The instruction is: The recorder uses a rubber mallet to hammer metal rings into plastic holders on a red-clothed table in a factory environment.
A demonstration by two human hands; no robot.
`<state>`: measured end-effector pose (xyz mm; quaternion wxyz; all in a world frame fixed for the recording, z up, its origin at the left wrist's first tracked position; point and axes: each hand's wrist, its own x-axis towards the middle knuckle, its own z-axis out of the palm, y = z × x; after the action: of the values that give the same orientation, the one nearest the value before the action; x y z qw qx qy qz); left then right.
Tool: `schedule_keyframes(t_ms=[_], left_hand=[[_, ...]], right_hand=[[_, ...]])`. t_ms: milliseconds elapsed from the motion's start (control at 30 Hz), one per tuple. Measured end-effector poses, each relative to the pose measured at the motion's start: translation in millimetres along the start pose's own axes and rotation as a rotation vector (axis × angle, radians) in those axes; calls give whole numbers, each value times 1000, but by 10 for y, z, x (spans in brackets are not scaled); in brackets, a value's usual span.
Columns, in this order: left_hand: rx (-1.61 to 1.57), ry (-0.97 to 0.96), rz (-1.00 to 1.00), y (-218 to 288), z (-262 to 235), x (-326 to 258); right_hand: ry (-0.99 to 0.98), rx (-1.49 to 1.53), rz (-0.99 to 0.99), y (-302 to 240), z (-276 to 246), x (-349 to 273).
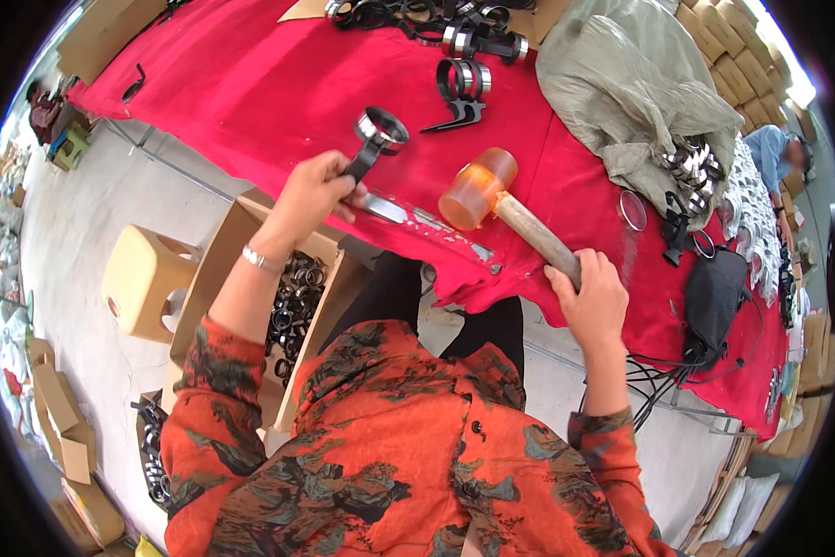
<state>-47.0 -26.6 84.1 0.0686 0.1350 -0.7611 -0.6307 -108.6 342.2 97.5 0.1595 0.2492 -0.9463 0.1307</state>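
My left hand (pixel 321 193) is closed round the black handle of a ring-shaped part (pixel 369 158), its ring upright with a silver metal band. Just below those fingers, a flat shiny metal piece (pixel 386 209) lies at the table's near edge; whether it touches the part I cannot tell. My right hand (pixel 588 295) grips the wooden handle of a mallet (pixel 540 232) with a translucent orange head. The mallet's head is over the red cloth, to the right of the ring part. Another black part with silver-banded rings (pixel 462 91) rests farther back on the cloth.
Red cloth (pixel 278 84) covers the table. More black parts (pixel 427 23) are piled at the back. A grey-green sack (pixel 621 84) with metal bands, and a black bag (pixel 714 302), are on the right. Below left stand a box of black rings (pixel 190 330) and a yellow stool (pixel 143 283).
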Motion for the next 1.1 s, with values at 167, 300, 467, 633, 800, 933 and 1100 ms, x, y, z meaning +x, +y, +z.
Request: schedule_keyframes(t_ms=[167,300,467,633,800,933,1100], left_hand=[[-356,121,-32,-484,25,-546],[-304,108,46,-867,165,-543],[-372,141,99,-889,197,-483],[-309,90,98,-879,150,-450],[-306,98,87,-858,171,-393],[-362,140,59,-872,132,-427],[-311,141,54,-908,140,-391]], right_hand=[[-345,217,33,-150,-234,150],[-684,1049,446,-449,-197,40],[-548,1169,251,-963,-369,82],[-234,979,-87,-1094,-453,104],[-472,663,1,-855,-6,-169],[-484,773,22,-1051,-353,-2],[-207,808,-215,-1370,-412,205]])
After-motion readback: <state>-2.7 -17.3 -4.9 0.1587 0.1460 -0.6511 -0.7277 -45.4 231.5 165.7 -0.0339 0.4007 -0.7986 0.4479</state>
